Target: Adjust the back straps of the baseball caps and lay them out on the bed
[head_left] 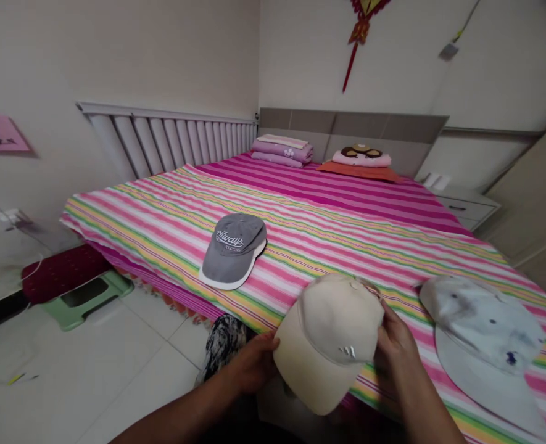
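Note:
A cream baseball cap (pixel 335 327) is held between my two hands over the near edge of the bed, its brim tilted down toward me. My left hand (pixel 256 362) grips the left side of the brim, fingers partly hidden beneath it. At the cap's right rear edge, my right hand (pixel 395 336) is closed on the crown; its fingertips go out of sight behind the fabric. A grey cap (pixel 238 246) with white lettering lies on the bed to the left. To the right rests a pale, stained cap (pixel 483 333) with dark spots.
A striped sheet covers the bed (pixel 161 203). Folded purple bedding (pixel 282 151) and a pink-and-orange stack (pixel 360 163) sit by the headboard (pixel 374 126). A green stool (pixel 85 302) stands on the tiled floor at left, and a white nightstand (pixel 469 206) at right.

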Tool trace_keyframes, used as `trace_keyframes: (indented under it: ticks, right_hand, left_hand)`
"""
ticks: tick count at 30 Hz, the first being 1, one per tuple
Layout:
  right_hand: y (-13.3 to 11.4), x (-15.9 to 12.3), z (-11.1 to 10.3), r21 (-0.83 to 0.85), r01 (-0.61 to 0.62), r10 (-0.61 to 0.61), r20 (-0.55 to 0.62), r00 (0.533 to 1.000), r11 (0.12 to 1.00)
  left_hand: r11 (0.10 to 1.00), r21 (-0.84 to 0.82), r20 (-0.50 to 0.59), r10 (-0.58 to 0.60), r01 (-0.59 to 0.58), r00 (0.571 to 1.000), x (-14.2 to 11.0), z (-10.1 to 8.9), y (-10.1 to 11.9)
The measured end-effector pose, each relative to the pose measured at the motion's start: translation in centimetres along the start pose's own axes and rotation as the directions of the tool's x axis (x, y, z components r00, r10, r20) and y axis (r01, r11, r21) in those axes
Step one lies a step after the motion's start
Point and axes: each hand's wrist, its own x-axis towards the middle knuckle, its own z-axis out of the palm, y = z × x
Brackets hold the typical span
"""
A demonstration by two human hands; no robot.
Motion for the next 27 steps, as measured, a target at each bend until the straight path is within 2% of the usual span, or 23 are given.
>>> trace_keyframes:
  ticks: [3,6,9,12,13,15,17,19,22,27]
  right_hand:
    - [-0.2,-0.6,-1.3,0.044,-0.04,0.042,-0.056,0.998,0.998]
    - [0.1,-1.2,-2.6,0.046,-0.065,0.071,-0.142,0.987,0.997]
    - [0.5,-1.4,-3.4,0.042,-0.061,0.068,-0.172,0.983,0.997]
    - [0.8,-1.3,-3.6,0.045,-0.029,0.035,-0.161,0.986,0.999]
    - [0.9,-1.2,-3.7,0.046,-0.019,0.026,-0.156,0.987,0.999]
    - [1.1,-1.1,-3.8,0.055,-0.009,0.017,-0.15,0.989,0.998]
    - [1.2,-1.1,-3.8,0.069,-0.008,0.018,-0.146,0.989,0.998]
    - [1.2,-1.1,-3.8,0.08,-0.012,0.023,-0.15,0.988,0.997]
    - [1.2,-1.1,-3.9,0.08,-0.016,0.028,-0.153,0.988,0.997]
    - [1.3,-1.1,-4.0,0.054,0.005,0.002,-0.135,0.991,0.999]
  left_hand:
    - [0.988,0.068,-0.015,0.14,-0.139,0.99,0.2,0.7,2.9]
    - [0.944,0.131,-0.053,0.313,-0.304,0.948,0.3,1.8,7.4]
    - [0.85,0.162,-0.11,0.52,-0.501,0.847,0.1,2.8,12.6]
    - [0.755,0.127,-0.148,0.656,-0.644,0.74,0.0,2.7,17.1]
    - [0.731,0.114,-0.192,0.681,-0.673,0.707,0.0,2.3,18.3]
    - [0.729,0.11,-0.346,0.666,-0.676,0.661,0.2,0.9,20.1]
    - [0.767,0.117,-0.5,0.594,-0.631,0.63,0.4,-0.9,21.1]
    - [0.8,0.119,-0.582,0.536,-0.588,0.612,0.6,-2.6,21.3]
    - [0.822,0.117,-0.624,0.498,-0.557,0.603,0.6,-4.2,21.1]
    - [0.804,0.119,-0.579,0.533,-0.583,0.617,0.6,-4.4,21.2]
